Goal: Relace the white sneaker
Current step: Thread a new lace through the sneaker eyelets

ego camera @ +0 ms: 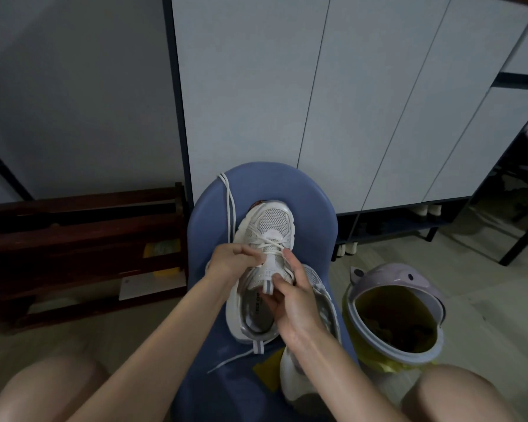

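A white sneaker point(272, 226) lies on a blue stool point(317, 214), toe pointing away from me. Its white lace point(228, 202) crosses the lowest eyelets, and a long loop trails off to the left over the stool. My left hand point(229, 260) pinches the lace at the sneaker's left eyelet row. My right hand point(293, 303) grips the tongue and the right side of the sneaker's collar. A second white sneaker point(325, 296) lies under my right forearm, mostly hidden.
A lilac bin point(403, 284) with a yellow liner stands open to the right of the stool. A dark wooden rack point(83, 248) stands at the left. Pale cabinet doors point(333, 102) rise behind the stool. My bare knees are at the bottom corners.
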